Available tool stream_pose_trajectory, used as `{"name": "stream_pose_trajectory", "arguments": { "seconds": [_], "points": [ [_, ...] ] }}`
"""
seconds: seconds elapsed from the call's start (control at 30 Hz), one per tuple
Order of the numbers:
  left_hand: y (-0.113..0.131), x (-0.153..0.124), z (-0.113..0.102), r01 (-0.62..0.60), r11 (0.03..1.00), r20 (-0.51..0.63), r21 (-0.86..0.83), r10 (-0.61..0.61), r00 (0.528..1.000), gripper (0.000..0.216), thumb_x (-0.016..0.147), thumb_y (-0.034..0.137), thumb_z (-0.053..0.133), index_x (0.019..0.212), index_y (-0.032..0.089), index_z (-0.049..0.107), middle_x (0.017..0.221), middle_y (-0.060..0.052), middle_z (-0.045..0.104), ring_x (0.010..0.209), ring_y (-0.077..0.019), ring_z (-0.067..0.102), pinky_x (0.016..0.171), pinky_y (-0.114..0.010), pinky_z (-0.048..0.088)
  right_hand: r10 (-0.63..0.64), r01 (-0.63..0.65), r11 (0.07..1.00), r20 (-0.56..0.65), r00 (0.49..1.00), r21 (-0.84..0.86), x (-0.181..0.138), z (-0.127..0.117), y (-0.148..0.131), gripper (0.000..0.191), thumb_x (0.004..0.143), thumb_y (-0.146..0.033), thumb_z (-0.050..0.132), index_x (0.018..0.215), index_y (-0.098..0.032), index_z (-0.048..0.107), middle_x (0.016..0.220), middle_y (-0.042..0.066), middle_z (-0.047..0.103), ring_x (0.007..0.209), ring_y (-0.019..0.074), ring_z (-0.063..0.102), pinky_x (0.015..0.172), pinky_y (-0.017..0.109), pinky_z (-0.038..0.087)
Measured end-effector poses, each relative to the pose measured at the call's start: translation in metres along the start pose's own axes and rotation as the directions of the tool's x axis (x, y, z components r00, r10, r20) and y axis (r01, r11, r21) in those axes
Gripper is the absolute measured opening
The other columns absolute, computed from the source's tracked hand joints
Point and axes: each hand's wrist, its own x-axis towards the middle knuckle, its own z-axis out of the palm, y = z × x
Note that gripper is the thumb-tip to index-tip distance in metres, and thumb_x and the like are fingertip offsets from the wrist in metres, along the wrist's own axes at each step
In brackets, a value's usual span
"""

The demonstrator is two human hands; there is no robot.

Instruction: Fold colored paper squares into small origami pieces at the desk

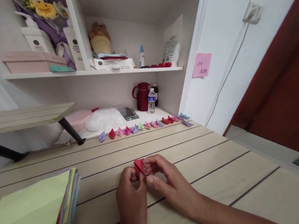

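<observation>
Fingers and thumb of the left hand (132, 183): pressed together, clamped on the lower part of one small triangular piece of folded red paper (139, 166), serving as landmark for all entries below. Fingers and thumb of the right hand (168, 179): bent and parted, at the red paper's right edge; contact cannot be told.

Beneath the red paper: one pale wood-grain table (233, 174) with dark parallel lines; the paper is gripped above its surface.

Left of the red paper, nearer the viewer: one stack of coloured paper sheets (31, 205), yellow-green uppermost, red, yellow, purple and blue edges showing.

Beyond the red paper, along the table's far edge: one row of small folded-paper boats (141, 126), in purple, red, pink, green and blue.

Farther beyond the red paper, behind the row: one dark red jug with side handle (142, 98); just beside it, one clear plastic bottle with blue label and white cap (151, 103), upright.

Beyond and left of the red paper: one translucent white plastic bag (104, 119); one pale wooden stand on black legs (27, 118).
</observation>
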Motion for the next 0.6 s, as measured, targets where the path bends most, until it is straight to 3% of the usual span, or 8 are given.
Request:
{"name": "stream_pose_trajectory", "arguments": {
  "seconds": [0.07,0.17,0.33,0.6],
  "points": [
    [0.0001,-0.0026,0.0000,-0.062,0.998,0.020,0.022,0.061,0.998,0.003,0.067,0.025,0.063,0.070,0.025,0.062,0.069,0.002,0.068,0.066,-0.0183,0.063,0.064,-0.028,0.046,0.018,-0.018,1.000,-0.005,1.000,0.000,-0.0002,0.0017,0.0005,0.028,0.089,-0.027,0.067,0.115,-0.024,0.060,0.109,0.005,0.063,0.101,0.0209,0.059,0.091,0.035,0.048],
    [0.0006,-0.0062,0.0009,-0.251,0.964,0.012,0.091,0.251,0.968,0.004,0.071,0.022,0.062,0.073,0.026,0.062,0.070,0.003,0.068,0.066,-0.0166,0.064,0.062,-0.026,0.046,0.060,-0.058,0.997,-0.034,0.998,0.051,0.0018,0.0024,0.0027,0.027,0.086,-0.021,0.067,0.111,-0.023,0.059,0.104,0.004,0.064,0.097,0.0203,0.060,0.089,0.035,0.050],
    [0.0014,-0.0077,0.0045,-0.537,0.816,0.000,0.214,0.549,0.836,0.009,0.085,0.020,0.057,0.079,0.027,0.059,0.069,0.006,0.064,0.064,-0.0127,0.063,0.060,-0.023,0.048,0.056,-0.052,0.998,-0.077,0.995,0.046,0.0037,0.0029,0.0026,0.011,0.089,-0.015,0.056,0.098,-0.021,0.056,0.092,0.002,0.062,0.086,0.0173,0.059,0.078,0.031,0.050],
    [0.0040,-0.0058,0.0016,-0.678,0.622,0.009,0.391,0.734,0.679,0.012,0.090,0.017,0.050,0.083,0.026,0.053,0.068,0.005,0.061,0.061,-0.0150,0.060,0.059,-0.027,0.047,-0.049,0.026,0.989,-0.165,0.985,-0.143,0.0014,0.0077,0.0033,0.007,0.087,-0.015,0.051,0.087,-0.022,0.049,0.084,0.001,0.055,0.075,0.0163,0.052,0.067,0.029,0.045]
  ]
}}
